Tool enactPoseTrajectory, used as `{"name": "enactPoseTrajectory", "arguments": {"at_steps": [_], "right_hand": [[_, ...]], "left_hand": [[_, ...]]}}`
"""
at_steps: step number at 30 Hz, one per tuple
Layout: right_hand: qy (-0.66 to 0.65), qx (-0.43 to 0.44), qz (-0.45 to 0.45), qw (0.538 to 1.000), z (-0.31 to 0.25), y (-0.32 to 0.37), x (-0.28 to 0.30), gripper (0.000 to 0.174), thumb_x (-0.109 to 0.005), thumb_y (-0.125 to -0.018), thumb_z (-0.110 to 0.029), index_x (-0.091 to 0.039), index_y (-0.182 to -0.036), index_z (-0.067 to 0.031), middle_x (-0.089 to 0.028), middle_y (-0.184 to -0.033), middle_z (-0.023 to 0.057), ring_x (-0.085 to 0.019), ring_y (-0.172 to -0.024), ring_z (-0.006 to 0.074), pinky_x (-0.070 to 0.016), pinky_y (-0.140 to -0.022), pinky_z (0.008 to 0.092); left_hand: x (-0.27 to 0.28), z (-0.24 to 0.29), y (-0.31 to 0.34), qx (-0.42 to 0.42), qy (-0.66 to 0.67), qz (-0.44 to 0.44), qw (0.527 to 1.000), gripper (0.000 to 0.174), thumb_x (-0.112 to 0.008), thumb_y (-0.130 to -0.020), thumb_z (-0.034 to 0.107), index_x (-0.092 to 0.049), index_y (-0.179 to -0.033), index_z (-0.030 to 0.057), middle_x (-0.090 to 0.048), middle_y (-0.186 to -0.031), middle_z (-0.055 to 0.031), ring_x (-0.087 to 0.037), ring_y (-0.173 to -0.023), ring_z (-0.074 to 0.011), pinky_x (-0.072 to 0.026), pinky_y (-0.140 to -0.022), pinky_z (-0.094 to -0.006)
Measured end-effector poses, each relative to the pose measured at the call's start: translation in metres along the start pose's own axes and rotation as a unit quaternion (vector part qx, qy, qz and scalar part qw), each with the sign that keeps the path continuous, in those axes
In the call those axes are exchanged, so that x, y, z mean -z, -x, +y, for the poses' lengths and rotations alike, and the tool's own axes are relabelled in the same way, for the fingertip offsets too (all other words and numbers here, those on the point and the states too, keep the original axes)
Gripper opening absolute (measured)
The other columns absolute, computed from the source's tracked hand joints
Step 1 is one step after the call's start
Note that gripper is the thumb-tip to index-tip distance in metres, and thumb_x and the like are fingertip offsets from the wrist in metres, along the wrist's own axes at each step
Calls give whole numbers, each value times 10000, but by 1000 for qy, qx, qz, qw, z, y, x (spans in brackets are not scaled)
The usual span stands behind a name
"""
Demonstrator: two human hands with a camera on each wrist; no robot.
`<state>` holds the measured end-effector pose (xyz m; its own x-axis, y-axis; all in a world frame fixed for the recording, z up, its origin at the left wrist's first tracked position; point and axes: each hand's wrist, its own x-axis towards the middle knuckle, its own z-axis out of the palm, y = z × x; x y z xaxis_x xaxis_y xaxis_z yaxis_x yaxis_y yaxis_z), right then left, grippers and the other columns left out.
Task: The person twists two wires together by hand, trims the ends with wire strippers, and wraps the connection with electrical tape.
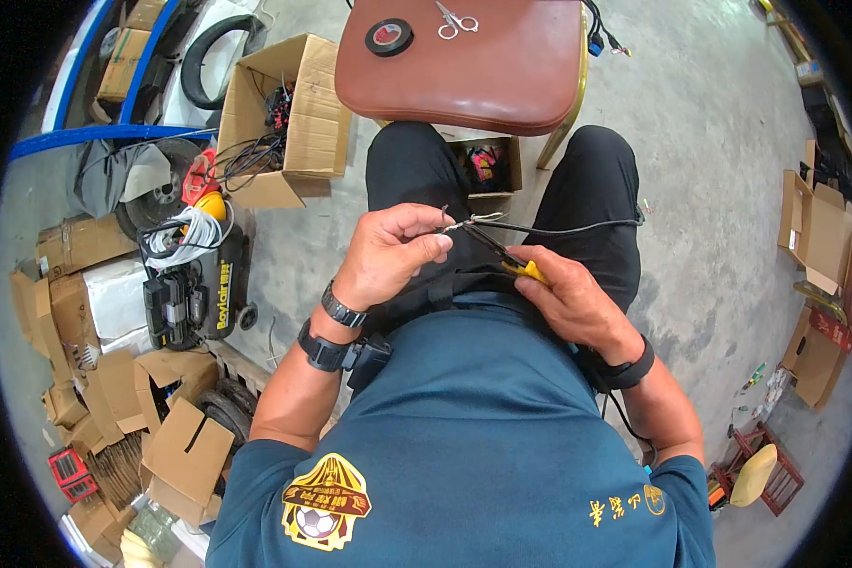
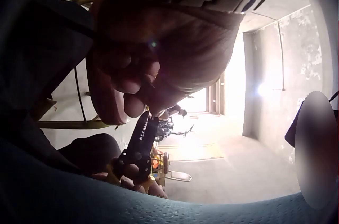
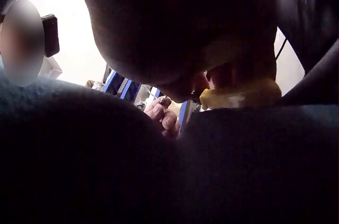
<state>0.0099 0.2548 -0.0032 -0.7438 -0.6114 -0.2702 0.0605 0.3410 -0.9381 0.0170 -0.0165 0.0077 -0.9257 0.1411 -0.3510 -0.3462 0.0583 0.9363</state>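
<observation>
The left hand (image 1: 388, 254) pinches the stripped, twisted end of wires (image 1: 456, 226) between thumb and fingers. A black cable (image 1: 568, 230) runs from there to the right across the lap. The right hand (image 1: 577, 298) grips the yellow handles (image 1: 530, 272) of a wire stripper, whose dark jaws lie at the wires beside the left fingertips. In the left wrist view the stripper (image 2: 139, 152) shows its toothed jaws just under the left hand (image 2: 153, 54). The right wrist view is dark; a yellow handle (image 3: 241, 97) shows under the right hand (image 3: 185, 28).
A brown padded chair seat (image 1: 464, 71) stands in front, with black tape (image 1: 389, 37) and small scissors (image 1: 455, 21) on it. An open carton (image 1: 312, 114) with cables is at the left, near a black compressor (image 1: 220, 293). A small box (image 1: 504, 170) lies under the seat.
</observation>
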Motion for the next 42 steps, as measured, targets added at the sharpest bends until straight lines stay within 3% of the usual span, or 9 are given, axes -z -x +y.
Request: {"name": "enactPoseTrajectory", "arguments": {"at_steps": [4,7,22,28,31,34,37,42], "right_hand": [[-69,-50,-41,996,-2,3,1,330,-600,-983,-127,-570,-1294,-19,-693,-1048,177,-670,-1009,258,-505,-907,363],[-69,-47,-47,995,3,3,1,317,-593,-993,-135,-575,-1288,-22,-695,-1030,153,-662,-991,222,-503,-895,350],[-71,-55,-46,995,9,9,5,231,-591,-1002,-167,-606,-1166,-6,-685,-935,110,-637,-879,183,-503,-808,334],[-216,-122,-115,962,6,8,20,255,-560,-1034,-229,-628,-1099,9,-674,-934,39,-605,-834,112,-499,-762,289],[-238,-136,-154,949,1,7,31,273,-543,-1045,-243,-622,-1118,8,-687,-974,55,-620,-831,109,-517,-765,286],[-287,-198,-173,921,-6,7,33,292,-530,-1052,-256,-598,-1170,2,-695,-1012,73,-644,-846,121,-541,-774,294],[-308,-199,-194,910,0,8,32,308,-518,-1057,-261,-568,-1214,-1,-697,-1026,88,-662,-854,133,-561,-773,302],[-319,-237,-191,898,-5,9,38,292,-512,-1061,-256,-567,-1196,-4,-694,-1012,91,-657,-851,127,-557,-746,293]], "left_hand": [[-2,2,0,-22,-32,-17,999,222,-726,-910,71,-702,-1121,9,-698,-816,-12,-573,-653,-32,-441,-554,-186],[-5,9,-2,28,-49,-26,998,231,-719,-921,92,-702,-1132,0,-689,-829,-3,-576,-665,-38,-454,-577,-188],[-10,7,-7,-1,-75,-25,997,168,-679,-950,114,-715,-1073,7,-716,-828,-14,-579,-671,-33,-447,-564,-198],[-10,2,-7,-16,-58,-22,998,169,-691,-944,98,-713,-1082,4,-720,-840,-22,-620,-745,-51,-484,-628,-211],[-10,10,-4,-2,-105,-26,994,153,-694,-934,79,-726,-1061,1,-723,-856,-16,-631,-762,-55,-500,-659,-215],[-10,11,-3,-30,-145,-34,988,137,-709,-907,53,-740,-1027,-6,-733,-879,-33,-653,-782,-82,-521,-696,-236],[-10,9,-3,-76,-167,-44,982,134,-727,-879,36,-742,-1003,-12,-739,-895,-59,-674,-807,-115,-535,-733,-259],[-10,10,-2,-71,-174,-52,981,146,-738,-870,40,-741,-1006,-11,-741,-902,-83,-682,-826,-132,-539,-753,-271]]}}
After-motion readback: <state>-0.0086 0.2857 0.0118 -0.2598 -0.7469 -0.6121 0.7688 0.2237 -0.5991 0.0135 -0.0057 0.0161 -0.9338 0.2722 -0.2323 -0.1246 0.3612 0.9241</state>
